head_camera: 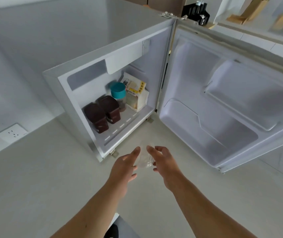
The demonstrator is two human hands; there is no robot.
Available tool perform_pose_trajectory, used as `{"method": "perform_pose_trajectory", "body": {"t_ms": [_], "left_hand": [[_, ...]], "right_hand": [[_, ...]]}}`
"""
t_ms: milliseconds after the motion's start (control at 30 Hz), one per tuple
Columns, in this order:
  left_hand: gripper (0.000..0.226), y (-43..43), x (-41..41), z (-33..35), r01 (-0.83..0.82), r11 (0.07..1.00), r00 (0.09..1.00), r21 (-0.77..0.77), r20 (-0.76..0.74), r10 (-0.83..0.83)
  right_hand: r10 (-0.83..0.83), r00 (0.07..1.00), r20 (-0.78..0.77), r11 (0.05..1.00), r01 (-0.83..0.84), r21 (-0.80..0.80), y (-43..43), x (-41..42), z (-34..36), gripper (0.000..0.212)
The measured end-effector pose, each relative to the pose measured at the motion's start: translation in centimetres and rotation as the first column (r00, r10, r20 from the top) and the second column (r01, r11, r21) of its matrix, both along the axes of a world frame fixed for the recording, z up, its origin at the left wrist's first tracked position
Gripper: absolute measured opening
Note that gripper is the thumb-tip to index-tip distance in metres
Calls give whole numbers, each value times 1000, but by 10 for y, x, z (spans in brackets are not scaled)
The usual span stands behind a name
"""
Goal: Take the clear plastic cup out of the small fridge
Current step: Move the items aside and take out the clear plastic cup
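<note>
Clear plastic cup (144,158) outside small fridge (120,93); left hand (126,166) and right hand (163,162) half-open, cradling it between fingertips, likely to avoid crushing.

Teal jar lid (118,90), brown containers (103,113)

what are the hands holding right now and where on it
The clear plastic cup, outside the fridge, held by its sides between the left hand and right hand.

A pale grey floor (54,177) fills the scene under soft, even light, meeting a white wall (3,79) at nine o'clock. A white wall socket (12,133) sits low there, while white cabinets (257,36) with brown paper bags (255,7) stand at one o'clock.
</note>
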State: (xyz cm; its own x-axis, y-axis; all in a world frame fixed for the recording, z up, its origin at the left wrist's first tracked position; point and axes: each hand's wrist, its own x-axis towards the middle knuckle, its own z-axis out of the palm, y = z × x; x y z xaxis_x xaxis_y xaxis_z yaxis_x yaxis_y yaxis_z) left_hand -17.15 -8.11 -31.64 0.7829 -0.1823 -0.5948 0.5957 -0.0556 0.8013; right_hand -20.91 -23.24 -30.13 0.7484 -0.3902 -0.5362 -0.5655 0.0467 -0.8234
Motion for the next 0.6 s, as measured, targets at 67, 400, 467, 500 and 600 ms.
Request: {"method": "perform_pose_trajectory", "body": {"t_ms": [67,400,467,500,600], "left_hand": [[69,8,8,-2,5,1000,1000,2,9,-5],[60,58,26,-9,55,998,998,-5,28,-55],[62,72,23,-15,36,999,999,-5,11,-36],[61,80,22,-18,29,1000,1000,-4,2,-29],[49,103,16,-29,14,1000,1000,16,-21,-14]], "right_hand": [[-18,1000,-4,1000,18,8,8,5,-1,74],[-13,999,-32,998,15,58,53,21,-11,74],[13,999,-49,997,-9,74,64,20,-17,73],[25,998,-58,996,-20,84,71,19,-21,72],[57,995,-85,993,-48,106,92,18,-33,71]]}}
